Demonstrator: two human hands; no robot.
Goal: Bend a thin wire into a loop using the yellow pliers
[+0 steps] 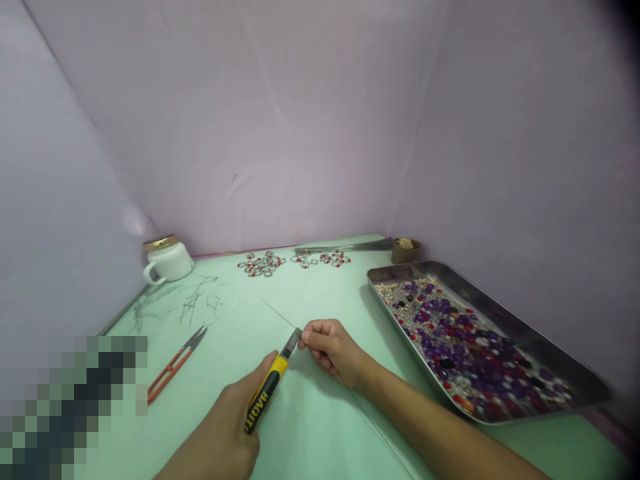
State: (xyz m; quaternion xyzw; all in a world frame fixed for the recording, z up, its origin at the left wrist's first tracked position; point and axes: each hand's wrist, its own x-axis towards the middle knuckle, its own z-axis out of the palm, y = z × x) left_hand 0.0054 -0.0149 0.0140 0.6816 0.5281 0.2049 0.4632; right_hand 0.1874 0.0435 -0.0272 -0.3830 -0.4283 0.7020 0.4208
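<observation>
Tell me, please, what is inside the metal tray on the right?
The metal tray holds loose beads, mostly purple, with red, pale and a few dark ones. They cover most of its floor, so anything beneath them is hidden.

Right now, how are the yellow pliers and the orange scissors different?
The yellow pliers are held in the left hand, while the orange scissors lie alone on the green table. The pliers' tip meets the right hand at a thin wire; the scissors touch nothing else. The pliers look thick, the scissors slim. Both point away from the person.
</observation>
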